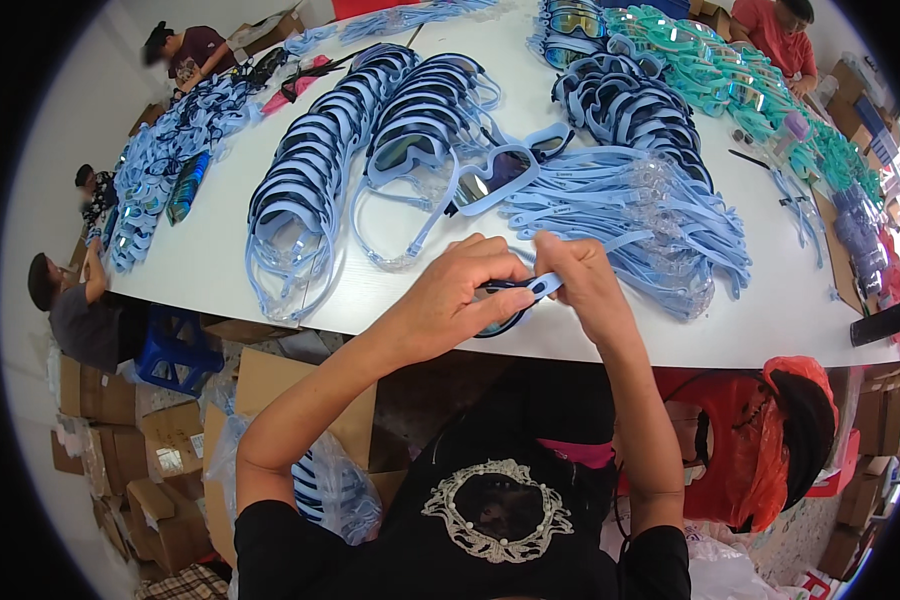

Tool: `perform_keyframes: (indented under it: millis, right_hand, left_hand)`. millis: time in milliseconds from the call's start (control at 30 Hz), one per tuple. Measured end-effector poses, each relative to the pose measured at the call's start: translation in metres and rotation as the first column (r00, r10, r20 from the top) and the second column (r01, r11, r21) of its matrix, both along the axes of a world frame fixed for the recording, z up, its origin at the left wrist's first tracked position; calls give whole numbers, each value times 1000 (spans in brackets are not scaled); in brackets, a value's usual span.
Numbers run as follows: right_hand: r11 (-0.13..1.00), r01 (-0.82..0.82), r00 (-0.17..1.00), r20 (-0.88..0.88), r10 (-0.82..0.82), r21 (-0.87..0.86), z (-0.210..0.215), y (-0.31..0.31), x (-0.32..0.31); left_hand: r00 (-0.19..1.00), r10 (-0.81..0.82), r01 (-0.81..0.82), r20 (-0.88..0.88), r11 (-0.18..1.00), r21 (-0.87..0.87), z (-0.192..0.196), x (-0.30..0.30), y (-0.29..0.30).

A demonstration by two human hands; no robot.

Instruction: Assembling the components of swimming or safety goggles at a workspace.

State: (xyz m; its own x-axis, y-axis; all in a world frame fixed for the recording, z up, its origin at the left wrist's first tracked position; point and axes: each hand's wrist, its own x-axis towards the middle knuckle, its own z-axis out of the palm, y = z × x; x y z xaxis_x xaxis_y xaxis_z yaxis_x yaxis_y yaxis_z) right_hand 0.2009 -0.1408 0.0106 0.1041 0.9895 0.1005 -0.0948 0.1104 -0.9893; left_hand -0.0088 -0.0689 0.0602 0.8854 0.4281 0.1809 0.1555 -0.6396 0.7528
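Note:
My left hand (pixel 458 298) is closed around a pair of light-blue goggles (pixel 501 322) with dark lenses, at the table's near edge. Its thumb presses beside the slotted side end (pixel 542 286) of the frame. Close against that end, my right hand (pixel 585 285) has its fingers pinched together; it seems to grip a strap there, mostly hidden by the fingers. Just beyond my hands lies a heap of light-blue straps (pixel 610 215) with clear buckles. Goggles with mirrored lenses (pixel 497 178) rest to the left of this heap.
Nested rows of blue goggles (pixel 305 165) stretch across the white table (pixel 370 290). Teal goggles (pixel 710 65) are piled at the far right. A black cylinder (pixel 878 325) stands by the right edge. Other people work around the table. Cardboard boxes (pixel 300 395) and a blue stool (pixel 175 350) stand below.

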Motion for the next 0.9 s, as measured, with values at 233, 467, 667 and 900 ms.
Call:
perform_keyframes:
  millis: [233,467,667,900]
  right_hand:
    - [996,-74,622,-778,92,58,12,3,-30]
    - [995,11,946,-323,23,101,-7,26,-50]
    - [927,220,793,497,-352,304,-6,27,-32]
    - [872,323,547,680,-489,368,10,65,29]
  left_hand:
    - [952,229,-176,201,952,-249,-29,-34,2]
    - [902,375,-281,216,887,-366,-18,-72,97]
    - [814,572,-580,100,791,194,-59,-101,193]
    - [762,547,-608,347,417,676,-65,-48,161]
